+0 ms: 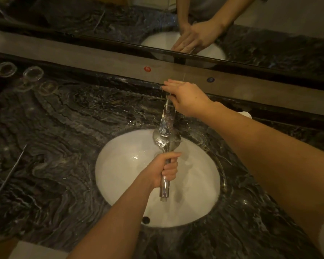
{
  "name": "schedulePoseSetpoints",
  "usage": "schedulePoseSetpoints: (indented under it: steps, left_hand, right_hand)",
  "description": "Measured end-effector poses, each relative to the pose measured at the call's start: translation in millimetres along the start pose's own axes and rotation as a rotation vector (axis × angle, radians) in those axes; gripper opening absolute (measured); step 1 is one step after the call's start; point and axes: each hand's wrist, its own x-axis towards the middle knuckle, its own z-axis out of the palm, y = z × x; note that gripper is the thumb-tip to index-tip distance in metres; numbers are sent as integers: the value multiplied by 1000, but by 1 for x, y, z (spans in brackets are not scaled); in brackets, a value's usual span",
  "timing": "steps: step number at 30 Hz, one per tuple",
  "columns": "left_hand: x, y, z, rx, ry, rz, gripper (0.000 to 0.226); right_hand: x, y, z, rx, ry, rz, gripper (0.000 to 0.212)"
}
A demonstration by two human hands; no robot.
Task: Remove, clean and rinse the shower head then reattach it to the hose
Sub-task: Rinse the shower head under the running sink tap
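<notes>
The left hand (166, 169) is wrapped tight around the chrome handle of the shower head (166, 144), holding it over the white sink (120, 165) with its round face just under the tap (166, 118), where water seems to be hitting it. The right hand (185, 98) lies across the top of the tap with fingers fairly straight, though whether it grips anything there cannot be told. The wet chrome handle could slip and knock against the sink, and water glancing off the tilted face may splash onto the dark marble counter (54, 137).
</notes>
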Motion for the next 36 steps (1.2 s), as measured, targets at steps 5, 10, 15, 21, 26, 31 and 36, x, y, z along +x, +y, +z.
schedulePoseSetpoints:
  steps: [5,10,15,21,26,31,36]
  left_hand:
    - [19,6,14,-57,283,110,42]
    - [35,14,27,-221,384,187,39]
    - [43,29,20,-334,425,271,12]
    - [34,47,12,-549,287,442,41]
    - [23,59,-8,-707,185,541,30]
    - [4,68,-23,-799,236,594,26]
    - [-14,58,-40,-593,447,445,3]
  right_hand:
    - [0,-2,0,-3,7,11,47]
    - [-1,-2,0,-3,-2,26,47]
    - [-1,-1,0,-5,2,24,47]
    - [0,0,0,-6,0,9,47]
    - [1,1,1,1,1,12,47]
    - [0,0,1,-4,12,18,46]
    - [0,0,1,-12,14,17,46]
